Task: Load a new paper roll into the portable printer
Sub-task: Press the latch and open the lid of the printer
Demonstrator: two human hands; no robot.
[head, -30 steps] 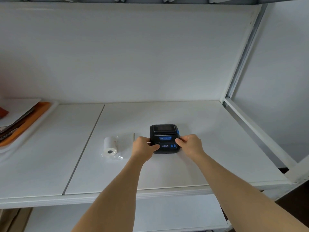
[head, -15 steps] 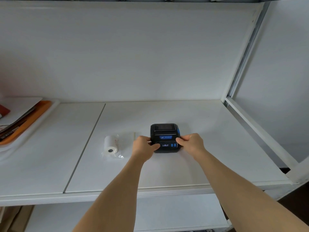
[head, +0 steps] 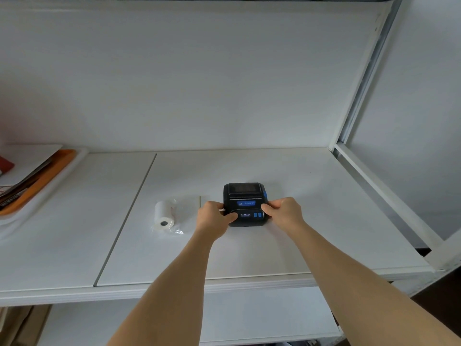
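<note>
White shelf under black printer, white wall behind.

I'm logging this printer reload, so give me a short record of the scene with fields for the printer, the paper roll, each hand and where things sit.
printer: black portable printer with blue buttons, flat on the white shelf, cover closed
paper roll: white paper roll lying on its side in clear wrap, left of the printer, apart from it, untouched
left hand: left hand holds the printer's left side, thumb on its front panel
right hand: right hand holds the printer's right side
far left: orange tray with papers
</note>
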